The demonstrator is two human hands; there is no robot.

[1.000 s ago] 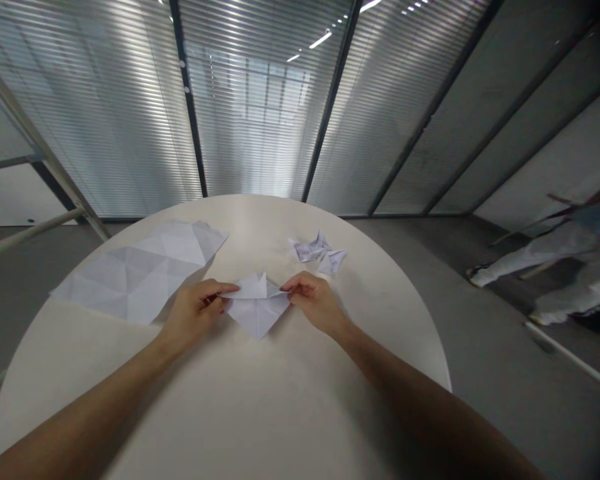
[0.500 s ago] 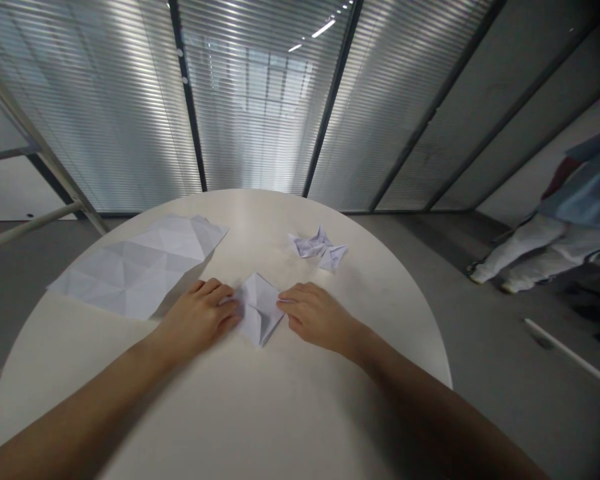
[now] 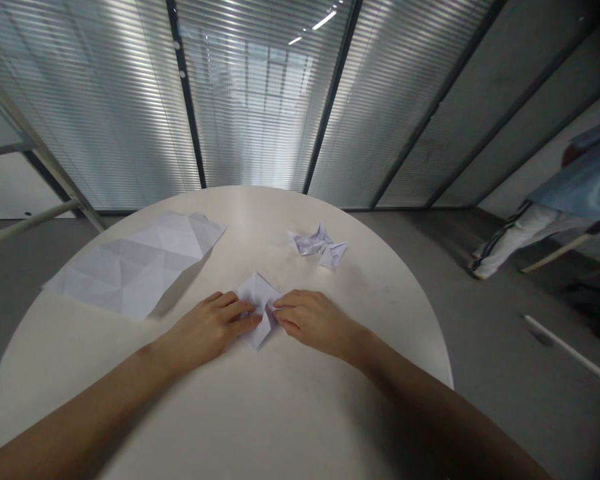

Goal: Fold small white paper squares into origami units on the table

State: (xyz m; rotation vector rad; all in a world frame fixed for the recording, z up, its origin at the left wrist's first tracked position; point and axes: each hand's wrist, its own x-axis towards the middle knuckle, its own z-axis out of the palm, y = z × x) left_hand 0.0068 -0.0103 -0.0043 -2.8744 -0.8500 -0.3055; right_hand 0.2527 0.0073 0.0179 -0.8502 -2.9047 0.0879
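Note:
A small white folded paper (image 3: 257, 288), diamond-shaped, lies on the round table between my hands, with a crease and a raised flap near its middle. My left hand (image 3: 223, 323) holds its left side down, fingers reaching over the paper and the thumb close to the centre. On the right side, my right hand (image 3: 307, 317) pinches the flap between thumb and fingertips, which cover part of that edge. Beyond the right hand sits a white folded paper shape (image 3: 320, 245) with pointed corners.
A large creased paper sheet (image 3: 125, 270) lies at the left of the white round table (image 3: 260, 420). Blinds on a glass partition (image 3: 255, 120) stand behind it. A metal frame (image 3: 45, 153) is at the left; a person (image 3: 540, 213) is on the right.
My left fingers have slid right, further onto the paper. My right fingertips have moved slightly left and lifted the flap inward. The person at the right has shifted position.

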